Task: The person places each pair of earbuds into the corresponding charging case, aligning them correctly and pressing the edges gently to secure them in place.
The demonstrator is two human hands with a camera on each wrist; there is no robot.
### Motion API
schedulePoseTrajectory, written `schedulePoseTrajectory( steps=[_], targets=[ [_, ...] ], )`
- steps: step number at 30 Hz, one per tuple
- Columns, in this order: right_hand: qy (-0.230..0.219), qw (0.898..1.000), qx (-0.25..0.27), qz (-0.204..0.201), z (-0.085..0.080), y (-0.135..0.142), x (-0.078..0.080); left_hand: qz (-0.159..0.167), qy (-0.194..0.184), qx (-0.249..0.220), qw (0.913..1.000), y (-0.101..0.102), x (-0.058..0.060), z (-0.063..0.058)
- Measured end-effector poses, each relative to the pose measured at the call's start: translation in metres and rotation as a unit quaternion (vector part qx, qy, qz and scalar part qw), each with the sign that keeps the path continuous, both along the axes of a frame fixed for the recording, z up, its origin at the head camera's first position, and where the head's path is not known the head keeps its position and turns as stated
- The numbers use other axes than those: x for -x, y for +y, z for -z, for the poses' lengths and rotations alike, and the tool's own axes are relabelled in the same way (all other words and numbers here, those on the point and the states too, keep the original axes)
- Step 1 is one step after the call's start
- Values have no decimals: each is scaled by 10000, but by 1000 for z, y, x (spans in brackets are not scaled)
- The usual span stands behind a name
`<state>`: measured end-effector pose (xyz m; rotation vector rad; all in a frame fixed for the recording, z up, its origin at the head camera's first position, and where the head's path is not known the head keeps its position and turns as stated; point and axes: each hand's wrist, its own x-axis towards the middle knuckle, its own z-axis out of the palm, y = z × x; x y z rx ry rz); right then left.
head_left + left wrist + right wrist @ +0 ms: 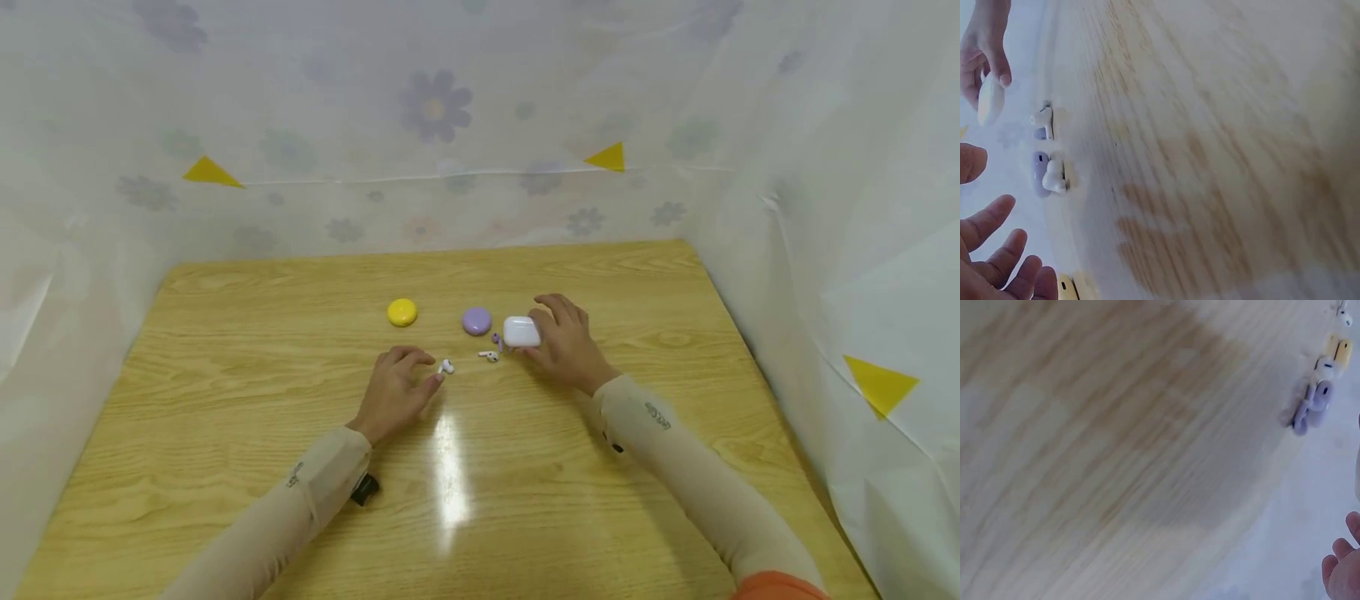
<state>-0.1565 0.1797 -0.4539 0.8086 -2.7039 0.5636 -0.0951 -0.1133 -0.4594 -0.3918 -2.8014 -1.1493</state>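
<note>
My right hand [567, 346] grips a white earbud case [521, 332] between thumb and fingers; the left wrist view shows this case [991, 101] raised over the table. My left hand [397, 392] has its fingers spread and holds nothing. Right by its thumb and fingertips lies a white earbud [447, 366] on the table. A second white earbud [489, 357] rests between the two hands. Beside the white case lies a purple earbud [497, 340], and another bit of purple is partly hidden beneath the right hand.
A round purple case [476, 321] sits just left of the white one, and a round yellow case [402, 312] stands farther left. Flowered sheeting [435, 108] encloses the wooden table [247, 333] at the back and sides. A small black object [365, 489] shows by the left sleeve.
</note>
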Motion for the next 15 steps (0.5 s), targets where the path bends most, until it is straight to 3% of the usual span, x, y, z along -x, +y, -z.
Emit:
schedulePoseTrajectory(
  steps=[7,15],
  targets=[
    [543,9976,215,-377,-13,-17,-17,66,37,-279,9996,8,-3,-5],
    [1145,9900,280,-773,-15,-31,-32,121,57,-650,9978,15,-6,-8]
  ],
)
